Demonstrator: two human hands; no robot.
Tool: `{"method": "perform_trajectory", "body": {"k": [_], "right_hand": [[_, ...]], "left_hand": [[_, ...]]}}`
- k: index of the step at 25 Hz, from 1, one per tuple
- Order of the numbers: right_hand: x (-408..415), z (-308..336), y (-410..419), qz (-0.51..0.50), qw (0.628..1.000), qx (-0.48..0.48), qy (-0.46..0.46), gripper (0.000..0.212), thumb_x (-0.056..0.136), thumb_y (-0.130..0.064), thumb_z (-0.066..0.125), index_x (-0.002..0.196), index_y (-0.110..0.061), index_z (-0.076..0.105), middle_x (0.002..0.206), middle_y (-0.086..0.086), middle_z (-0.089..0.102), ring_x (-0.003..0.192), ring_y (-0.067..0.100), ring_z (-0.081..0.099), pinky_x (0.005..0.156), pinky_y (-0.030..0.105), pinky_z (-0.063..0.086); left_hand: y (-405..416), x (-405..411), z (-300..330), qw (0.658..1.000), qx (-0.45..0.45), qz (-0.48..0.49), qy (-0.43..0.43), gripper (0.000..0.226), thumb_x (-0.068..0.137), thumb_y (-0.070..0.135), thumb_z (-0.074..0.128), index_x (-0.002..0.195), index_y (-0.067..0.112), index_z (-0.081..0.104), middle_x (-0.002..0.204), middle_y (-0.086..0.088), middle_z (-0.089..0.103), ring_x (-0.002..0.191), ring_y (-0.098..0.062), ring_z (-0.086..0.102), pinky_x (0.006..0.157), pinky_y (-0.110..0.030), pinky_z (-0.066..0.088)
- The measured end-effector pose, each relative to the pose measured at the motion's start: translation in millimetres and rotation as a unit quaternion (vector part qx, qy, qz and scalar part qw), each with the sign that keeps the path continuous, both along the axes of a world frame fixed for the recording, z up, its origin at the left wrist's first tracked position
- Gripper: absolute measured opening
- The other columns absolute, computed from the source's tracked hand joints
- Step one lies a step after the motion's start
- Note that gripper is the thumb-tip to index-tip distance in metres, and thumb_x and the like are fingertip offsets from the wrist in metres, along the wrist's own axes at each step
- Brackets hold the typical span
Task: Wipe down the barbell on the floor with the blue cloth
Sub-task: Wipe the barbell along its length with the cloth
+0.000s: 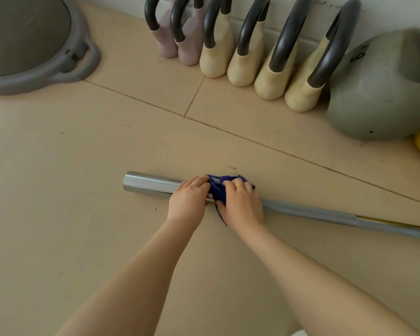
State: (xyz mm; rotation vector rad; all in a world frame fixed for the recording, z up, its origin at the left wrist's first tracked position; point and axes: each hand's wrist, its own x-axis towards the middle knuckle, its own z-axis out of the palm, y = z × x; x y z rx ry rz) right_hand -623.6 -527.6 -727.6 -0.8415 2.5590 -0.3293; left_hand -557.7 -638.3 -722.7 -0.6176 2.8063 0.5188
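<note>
Head view: the barbell (301, 210) lies on the floor (83, 166), its long axis running from the chrome sleeve end left of the hands off to the right. The right hand (240, 204) presses the cloth (217, 189) bunched over the bar, fingers curled on it. The left hand (188, 202) grips the sleeve, touching the cloth. Most unwiped bar lies rightward, nearer the right hand.

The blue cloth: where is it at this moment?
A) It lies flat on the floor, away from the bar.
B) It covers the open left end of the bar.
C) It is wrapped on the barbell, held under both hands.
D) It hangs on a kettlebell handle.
C: the blue cloth is bunched around the barbell, with the left hand and the right hand gripping it, while the bar's left end is bare.
</note>
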Motion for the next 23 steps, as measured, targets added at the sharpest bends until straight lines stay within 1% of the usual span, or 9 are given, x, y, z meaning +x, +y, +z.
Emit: {"method": "perform_trajectory", "body": {"k": [2,5,7,8,11,13,15,20,23], "right_hand": [[-7,-10,22,0.0,0.999,0.029,0.038,0.037,0.072,-0.031,0.07,0.104,-0.014,0.06,0.11,0.011,0.061,0.1,0.035,0.056,0.086,0.041,0.043],[0,-12,13,-0.017,0.999,0.019,-0.046,0.028,0.087,-0.013,0.046,0.112,-0.004,0.051,0.115,0.018,0.058,0.105,0.037,0.051,0.091,0.041,0.036],[7,-10,-3,-0.01,0.999,-0.014,-0.037,0.034,0.089,-0.008,0.025,0.11,0.001,0.051,0.116,0.021,0.056,0.106,0.037,0.051,0.089,0.042,0.037],[6,-6,-4,0.02,0.999,-0.025,-0.039,0.034,0.09,-0.005,0.026,0.112,0.001,0.05,0.119,0.021,0.054,0.109,0.036,0.05,0.089,0.042,0.037],[-17,-3,22,0.104,0.993,-0.001,-0.054,0.031,0.089,-0.001,0.039,0.119,-0.004,0.048,0.124,0.015,0.051,0.113,0.033,0.047,0.091,0.041,0.038],[-29,0,39,0.051,0.997,0.052,-0.021,0.028,0.09,-0.005,0.042,0.116,-0.008,0.051,0.12,0.013,0.053,0.109,0.034,0.05,0.087,0.04,0.042],[-30,5,29,0.01,0.995,0.097,-0.024,0.023,0.092,-0.006,0.043,0.112,-0.007,0.054,0.117,0.014,0.056,0.106,0.034,0.054,0.085,0.04,0.044],[-37,9,23,0.115,0.989,0.075,-0.052,0.023,0.089,-0.008,0.046,0.11,-0.005,0.056,0.115,0.017,0.056,0.106,0.036,0.055,0.085,0.039,0.045],[-62,12,80,0.034,0.989,0.142,-0.037,0.022,0.09,-0.014,0.044,0.105,-0.007,0.059,0.111,0.016,0.058,0.103,0.035,0.057,0.081,0.038,0.046]], "left_hand": [[1,-1,-1,1.0,-0.005,0.003,0.003,0.035,0.084,0.004,0.052,0.116,0.017,0.059,0.134,0.009,0.05,0.115,-0.017,0.048,0.09,-0.021,0.035],[0,0,-7,1.0,-0.008,-0.001,-0.01,0.028,0.079,0.0,0.055,0.101,0.015,0.063,0.121,0.007,0.056,0.103,-0.021,0.052,0.077,-0.02,0.032],[-1,2,-11,1.0,-0.001,-0.003,-0.019,0.026,0.076,0.0,0.055,0.094,0.018,0.063,0.113,0.007,0.057,0.101,-0.022,0.053,0.074,-0.02,0.03],[-1,1,-11,1.0,-0.003,-0.008,-0.018,0.027,0.076,-0.001,0.055,0.094,0.018,0.063,0.113,0.007,0.057,0.101,-0.022,0.053,0.074,-0.019,0.03],[0,1,-10,1.0,-0.013,-0.003,-0.014,0.036,0.084,0.001,0.05,0.113,0.018,0.06,0.139,0.008,0.047,0.124,-0.018,0.044,0.096,-0.022,0.033],[0,0,-11,1.0,-0.015,0.004,-0.025,0.039,0.089,0.004,0.047,0.124,0.02,0.054,0.149,0.01,0.036,0.137,-0.015,0.03,0.111,-0.026,0.024],[0,0,-10,0.999,-0.017,0.003,-0.033,0.04,0.09,0.005,0.047,0.127,0.02,0.052,0.15,0.01,0.034,0.14,-0.014,0.027,0.113,-0.026,0.022],[11,-2,-5,0.999,-0.021,0.031,-0.034,0.045,0.092,0.003,0.042,0.134,0.018,0.044,0.152,0.009,0.029,0.142,-0.014,0.02,0.114,-0.025,0.017],[13,-1,-2,0.998,-0.034,0.031,-0.054,0.045,0.093,0.001,0.04,0.135,0.017,0.041,0.154,0.008,0.025,0.144,-0.016,0.014,0.117,-0.029,0.013]]}}
